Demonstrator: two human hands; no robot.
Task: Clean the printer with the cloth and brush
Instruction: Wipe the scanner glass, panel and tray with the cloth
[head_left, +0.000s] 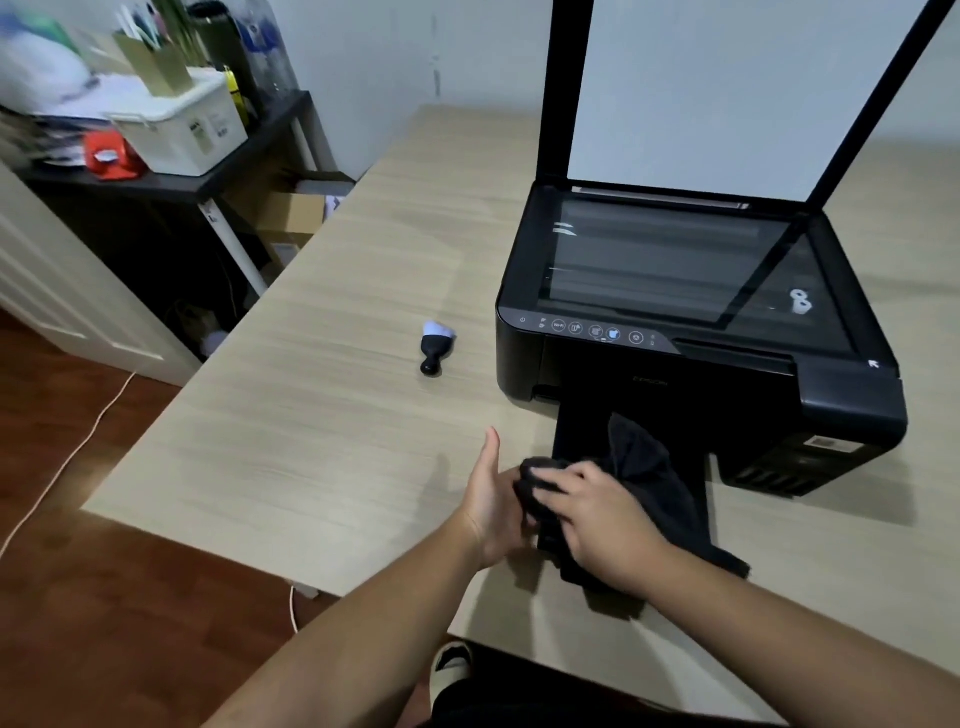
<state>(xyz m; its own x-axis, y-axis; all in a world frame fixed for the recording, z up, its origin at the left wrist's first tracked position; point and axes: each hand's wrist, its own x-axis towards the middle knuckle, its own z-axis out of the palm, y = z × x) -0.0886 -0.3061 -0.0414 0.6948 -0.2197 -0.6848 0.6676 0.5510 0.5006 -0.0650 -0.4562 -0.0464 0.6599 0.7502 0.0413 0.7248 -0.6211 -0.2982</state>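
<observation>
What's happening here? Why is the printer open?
A person is getting ready to clean a black printer on a wooden table. Their right hand grips a dark cloth just in front of the printer, and their left hand is against its bunched end, with its fingers hidden. The scanner lid stands up, so the glass shows. A small brush lies on the table to the left of the printer, and nobody is touching it.

we note the printer (675, 364), lid (691, 93) raised, on the worktop (322, 415). brush (435, 347) lies left of it, apart. near its front tray (579, 428), our right hand (602, 519) curls over the bunched dark cloth (644, 467); left hand (491, 504) against the cloth's side, thumb up, fingers hidden.
</observation>
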